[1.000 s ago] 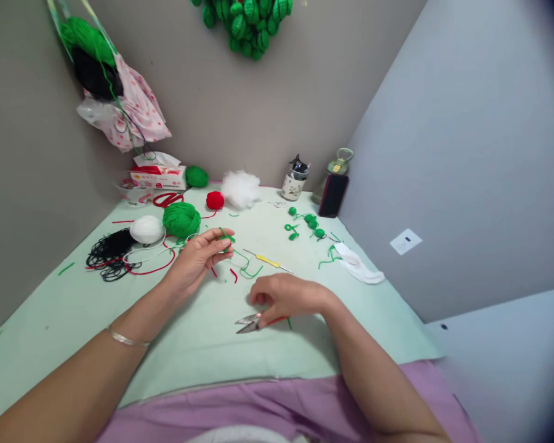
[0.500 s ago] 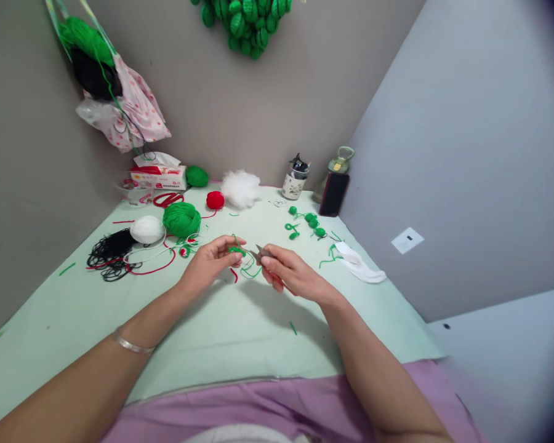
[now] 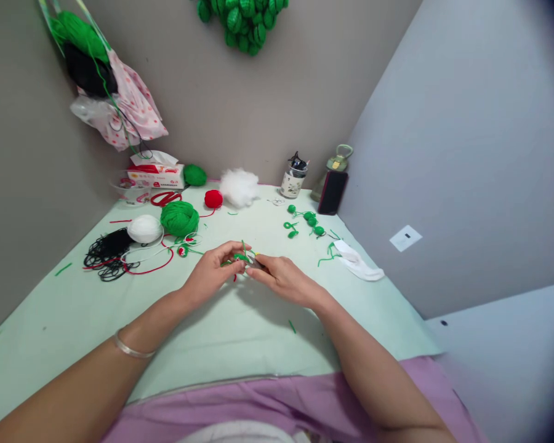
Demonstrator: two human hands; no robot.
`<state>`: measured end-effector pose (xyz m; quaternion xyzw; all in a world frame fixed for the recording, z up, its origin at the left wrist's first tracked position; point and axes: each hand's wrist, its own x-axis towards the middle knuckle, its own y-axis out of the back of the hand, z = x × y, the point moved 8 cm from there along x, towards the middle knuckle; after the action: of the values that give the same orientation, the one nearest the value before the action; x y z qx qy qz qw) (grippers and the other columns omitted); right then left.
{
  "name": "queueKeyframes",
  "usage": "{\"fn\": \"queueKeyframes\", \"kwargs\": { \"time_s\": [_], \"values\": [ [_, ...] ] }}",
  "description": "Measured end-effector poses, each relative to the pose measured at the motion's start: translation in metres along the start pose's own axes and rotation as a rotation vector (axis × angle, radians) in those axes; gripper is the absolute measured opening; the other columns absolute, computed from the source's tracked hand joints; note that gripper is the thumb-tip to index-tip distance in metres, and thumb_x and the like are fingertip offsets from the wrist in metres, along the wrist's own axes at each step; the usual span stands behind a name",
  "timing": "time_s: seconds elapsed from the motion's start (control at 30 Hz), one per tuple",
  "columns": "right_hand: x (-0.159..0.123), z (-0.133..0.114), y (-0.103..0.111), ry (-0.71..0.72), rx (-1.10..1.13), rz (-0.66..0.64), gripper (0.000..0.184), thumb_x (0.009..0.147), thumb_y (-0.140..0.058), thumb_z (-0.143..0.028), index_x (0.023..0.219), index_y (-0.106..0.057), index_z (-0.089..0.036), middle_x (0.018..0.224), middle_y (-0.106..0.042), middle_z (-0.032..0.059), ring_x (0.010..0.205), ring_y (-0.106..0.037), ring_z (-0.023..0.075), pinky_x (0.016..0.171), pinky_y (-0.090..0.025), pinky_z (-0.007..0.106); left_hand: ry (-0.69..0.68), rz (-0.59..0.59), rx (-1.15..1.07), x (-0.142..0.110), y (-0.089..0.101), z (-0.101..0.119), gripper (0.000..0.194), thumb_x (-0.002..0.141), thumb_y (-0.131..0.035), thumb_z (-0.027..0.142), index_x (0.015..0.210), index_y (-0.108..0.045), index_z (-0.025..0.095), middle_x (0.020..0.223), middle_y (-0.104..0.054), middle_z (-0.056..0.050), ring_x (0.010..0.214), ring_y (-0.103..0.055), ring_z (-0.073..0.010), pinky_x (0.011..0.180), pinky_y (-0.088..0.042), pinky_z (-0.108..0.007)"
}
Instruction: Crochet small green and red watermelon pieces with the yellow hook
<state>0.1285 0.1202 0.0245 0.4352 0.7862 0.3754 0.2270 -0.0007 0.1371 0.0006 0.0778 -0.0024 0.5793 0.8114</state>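
My left hand [image 3: 215, 271] pinches a small green crochet piece [image 3: 240, 257] between thumb and fingers, a yarn end standing up from it. My right hand [image 3: 281, 278] is closed around thread snips [image 3: 255, 263], most of which its fingers hide. The blades meet the green piece, and both hands nearly touch above the table. Behind the fingers a bit of the yellow crochet hook [image 3: 257, 253] shows. Small red-and-green crochet pieces [image 3: 183, 251] lie left of my left hand. A short green yarn scrap [image 3: 292, 327] rests on the tabletop, nearer me than my right hand.
Green [image 3: 179, 218], white [image 3: 144, 229] and red yarn balls [image 3: 213, 199] sit at left with black yarn [image 3: 107, 253]. White stuffing [image 3: 239, 187], a jar [image 3: 293, 179], a phone [image 3: 333, 192] and a bottle [image 3: 338, 161] stand along the back. Small green balls [image 3: 311, 219] and white cloth [image 3: 357, 263] lie at right.
My right hand has lifted the snips from the tabletop and brought them up to the green piece. My left hand has moved slightly right and toward me, still pinching it.
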Motion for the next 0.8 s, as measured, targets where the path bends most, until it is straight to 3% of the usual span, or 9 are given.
{"fn": "queueKeyframes", "kwargs": {
  "time_s": [0.2,0.4,0.63,0.8],
  "values": [
    [0.002,0.000,-0.004,0.009,0.007,-0.020,0.036,0.099,-0.039,-0.046,0.084,-0.058,-0.020,0.068,-0.052,-0.0023,0.062,-0.048,0.0129,0.061,-0.031,0.025,-0.020,-0.005,0.021,-0.002,-0.004,0.001,0.035,0.081,-0.062,0.029,0.114,-0.062,0.017,0.105,-0.068,-0.006,0.088,-0.063,-0.0185,0.074,-0.049,-0.028],
    [0.002,0.000,-0.007,0.038,0.107,-0.045,0.037,0.099,-0.038,-0.046,0.089,-0.062,-0.019,0.076,-0.059,0.0001,0.068,-0.052,0.0135,0.065,-0.036,0.025,-0.020,-0.032,0.007,-0.003,-0.007,-0.001,0.033,0.083,-0.061,0.026,0.115,-0.061,0.018,0.102,-0.069,-0.004,0.084,-0.064,-0.0166,0.071,-0.049,-0.026],
    [0.002,0.000,-0.010,-0.010,0.234,-0.099,0.041,0.099,-0.037,-0.046,0.083,-0.059,-0.016,0.063,-0.049,-0.0031,0.057,-0.047,0.0095,0.059,-0.037,0.022,-0.075,-0.068,-0.030,-0.005,-0.011,0.005,0.031,0.086,-0.062,0.029,0.115,-0.061,0.018,0.090,-0.069,-0.002,0.078,-0.064,-0.0151,0.072,-0.049,-0.026],
    [0.004,0.004,-0.013,-0.038,0.327,-0.111,0.040,0.099,-0.037,-0.045,0.079,-0.056,-0.016,0.059,-0.045,-0.0052,0.048,-0.046,0.0076,0.054,-0.039,0.021,-0.057,-0.009,0.024,-0.005,-0.006,0.001,0.033,0.084,-0.064,0.030,0.114,-0.062,0.017,0.101,-0.068,-0.006,0.083,-0.063,-0.0168,0.072,-0.048,-0.028]
  ]
}}
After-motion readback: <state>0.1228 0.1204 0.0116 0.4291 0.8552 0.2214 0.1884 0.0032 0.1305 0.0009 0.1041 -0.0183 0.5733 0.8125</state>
